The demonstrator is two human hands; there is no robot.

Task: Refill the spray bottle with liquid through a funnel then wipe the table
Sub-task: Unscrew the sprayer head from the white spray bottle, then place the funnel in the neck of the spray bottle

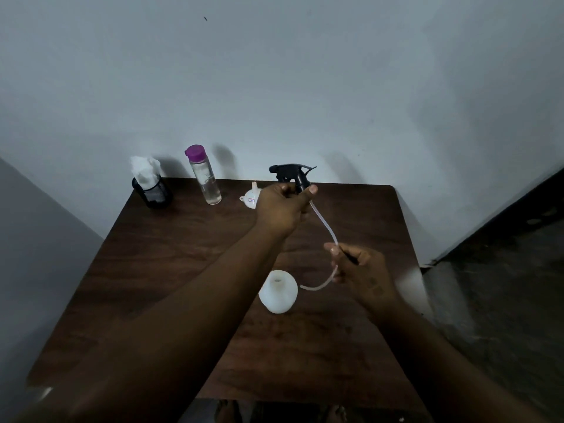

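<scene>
While uncapped, white bottle (278,296), round-bellied, upright

Black spray head (293,174); white bottle (278,296); purple cap (194,152).

Two bare forearms, no sleeves. Left hand (282,209) and right hand (363,270) ungloved, without rings.
</scene>
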